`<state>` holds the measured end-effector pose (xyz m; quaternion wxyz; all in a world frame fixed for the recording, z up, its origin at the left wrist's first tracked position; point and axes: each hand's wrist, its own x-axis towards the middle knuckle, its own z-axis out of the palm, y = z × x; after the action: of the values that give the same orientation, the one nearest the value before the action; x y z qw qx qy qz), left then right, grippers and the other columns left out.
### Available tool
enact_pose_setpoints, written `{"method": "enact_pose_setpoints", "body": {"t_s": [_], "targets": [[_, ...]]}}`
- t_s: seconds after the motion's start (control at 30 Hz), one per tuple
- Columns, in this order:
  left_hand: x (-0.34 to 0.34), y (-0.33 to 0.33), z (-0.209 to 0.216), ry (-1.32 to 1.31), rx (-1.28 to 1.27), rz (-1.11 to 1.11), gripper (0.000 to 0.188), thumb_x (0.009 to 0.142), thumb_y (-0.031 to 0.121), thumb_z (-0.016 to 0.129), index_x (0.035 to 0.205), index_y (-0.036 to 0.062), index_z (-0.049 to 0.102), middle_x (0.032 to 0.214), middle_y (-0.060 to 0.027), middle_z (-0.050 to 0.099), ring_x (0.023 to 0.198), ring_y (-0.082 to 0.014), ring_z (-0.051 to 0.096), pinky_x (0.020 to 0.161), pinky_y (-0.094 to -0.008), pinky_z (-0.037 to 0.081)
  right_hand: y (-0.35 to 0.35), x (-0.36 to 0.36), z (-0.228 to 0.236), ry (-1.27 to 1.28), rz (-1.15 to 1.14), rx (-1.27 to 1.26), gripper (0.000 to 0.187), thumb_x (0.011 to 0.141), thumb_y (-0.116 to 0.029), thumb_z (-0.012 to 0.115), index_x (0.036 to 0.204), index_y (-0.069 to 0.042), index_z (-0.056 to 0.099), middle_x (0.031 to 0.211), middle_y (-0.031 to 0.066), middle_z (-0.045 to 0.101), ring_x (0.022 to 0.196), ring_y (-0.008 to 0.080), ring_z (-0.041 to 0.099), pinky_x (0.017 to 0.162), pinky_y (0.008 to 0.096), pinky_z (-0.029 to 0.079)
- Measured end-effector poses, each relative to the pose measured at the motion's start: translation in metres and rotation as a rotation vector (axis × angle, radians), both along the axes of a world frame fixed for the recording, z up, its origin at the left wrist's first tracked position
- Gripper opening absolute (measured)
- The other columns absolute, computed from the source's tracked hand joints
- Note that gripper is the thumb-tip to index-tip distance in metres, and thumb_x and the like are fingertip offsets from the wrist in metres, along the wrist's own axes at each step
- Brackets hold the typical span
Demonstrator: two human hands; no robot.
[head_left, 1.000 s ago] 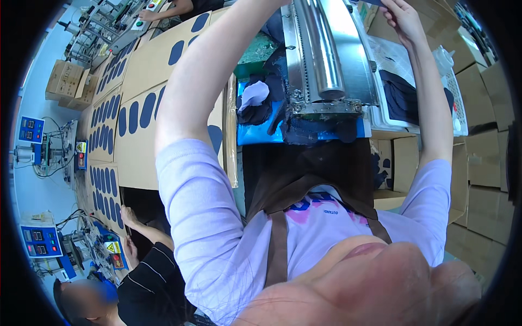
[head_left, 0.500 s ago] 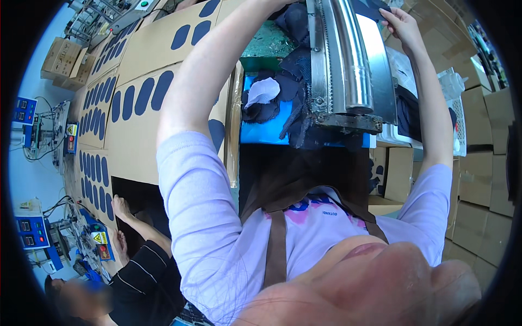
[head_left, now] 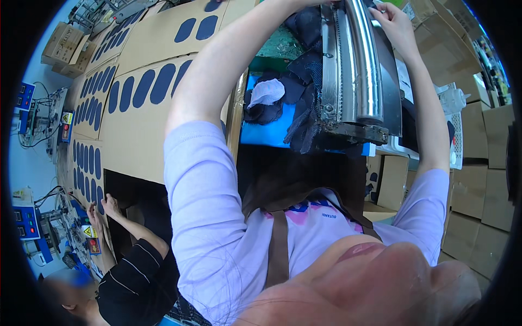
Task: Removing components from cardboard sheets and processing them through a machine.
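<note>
Right hand [head_left: 392, 23] is reaching in closer to the steel roller [head_left: 368, 65] now; half a second ago it was hanging further off to the side. That roller is lying lengthwise on a metal-framed machine [head_left: 336, 81], right in front of the worker [head_left: 209, 185] in lavender, and the right hand's fingers are bunching up just beside its far end. Honestly can't tell whether they're pinching anything. Left hand [head_left: 312, 2] is mostly hiding beyond the top of the view, near the machine's far end, so no clue if it's gripping or loose.

Dark fabric scraps [head_left: 304, 100] are heaping up along the machine's left side, a pale lilac scrap [head_left: 265, 92] is sitting on some of them, and a bright blue surface [head_left: 266, 135] is showing underneath. Some worn green surface [head_left: 280, 48] is peeking out behind that mess. Over on the right, a translucent bottle [head_left: 452, 100] is showing just past the forearm [head_left: 431, 117], and stacked cartons [head_left: 476, 190] are filling that side. Off left, big cardboard sheets [head_left: 136, 144] are holding rows of navy ovals [head_left: 163, 84], and a co-worker [head_left: 130, 282] in black is keeping both hands near one sheet's edge.
</note>
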<state>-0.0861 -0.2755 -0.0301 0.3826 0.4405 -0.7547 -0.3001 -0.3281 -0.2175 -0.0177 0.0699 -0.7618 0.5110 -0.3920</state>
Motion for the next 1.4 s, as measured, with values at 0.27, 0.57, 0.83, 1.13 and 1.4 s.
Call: {"method": "enact_pose_setpoints", "body": {"t_s": [0.27, 0.57, 0.83, 1.13, 1.4], "targets": [[0.015, 0.005, 0.017, -0.026, -0.043, 0.134, 0.023, 0.075, 0.021, 0.069, 0.078, -0.0011, 0.074, 0.062, -0.0073, 0.064, 0.056, -0.0154, 0.057, 0.056, -0.0317, 0.047, -0.005, -0.065, -0.015, -0.156, 0.114, 0.010, 0.030, 0.094, -0.022, 0.065, 0.116, -0.003, 0.066, 0.072, -0.0081, 0.053, 0.068, 0.0015, 0.045, 0.065, 0.0196, 0.037], [0.066, 0.057, 0.072, -0.031, -0.018, 0.096, 0.023, 0.080, 0.022, 0.072, 0.087, 0.0002, 0.075, 0.072, -0.0024, 0.066, 0.062, -0.0091, 0.055, 0.057, -0.0255, 0.044, 0.083, -0.096, -0.015, -0.280, 0.045, 0.050, 0.025, 0.095, -0.019, 0.065, 0.114, -0.003, 0.069, 0.085, -0.0041, 0.059, 0.076, 0.0035, 0.049, 0.069, 0.0189, 0.041], [0.206, 0.164, 0.070, -0.466, 0.018, 0.154, 0.021, 0.086, 0.023, 0.071, 0.086, 0.0023, 0.075, 0.076, -0.0019, 0.069, 0.069, -0.0096, 0.061, 0.063, -0.0262, 0.050, 0.107, -0.148, -0.038, -0.285, -0.012, 0.112, 0.031, 0.098, -0.022, 0.063, 0.124, -0.006, 0.066, 0.099, -0.0037, 0.063, 0.083, 0.0033, 0.051, 0.074, 0.0180, 0.041], [0.284, 0.282, -0.023, -0.538, -0.292, 0.512, 0.009, 0.081, 0.010, 0.070, 0.087, 0.0035, 0.071, 0.076, -0.0109, 0.062, 0.066, -0.0221, 0.061, 0.063, -0.0339, 0.049, 0.102, -0.166, -0.073, -0.377, -0.010, 0.239, 0.033, 0.097, -0.024, 0.063, 0.127, -0.010, 0.065, 0.083, -0.0088, 0.055, 0.068, -0.0027, 0.042, 0.056, 0.0135, 0.027], [0.290, 0.370, -0.118, -0.539, -0.371, 0.559, 0.011, 0.083, 0.006, 0.067, 0.094, 0.0066, 0.067, 0.089, -0.0043, 0.065, 0.074, -0.0216, 0.067, 0.068, -0.0317, 0.055, 0.109, -0.180, -0.084, -0.335, 0.003, 0.299, 0.032, 0.099, -0.025, 0.061, 0.127, -0.010, 0.065, 0.083, -0.0089, 0.055, 0.070, -0.0034, 0.043, 0.057, 0.0133, 0.027]]}}
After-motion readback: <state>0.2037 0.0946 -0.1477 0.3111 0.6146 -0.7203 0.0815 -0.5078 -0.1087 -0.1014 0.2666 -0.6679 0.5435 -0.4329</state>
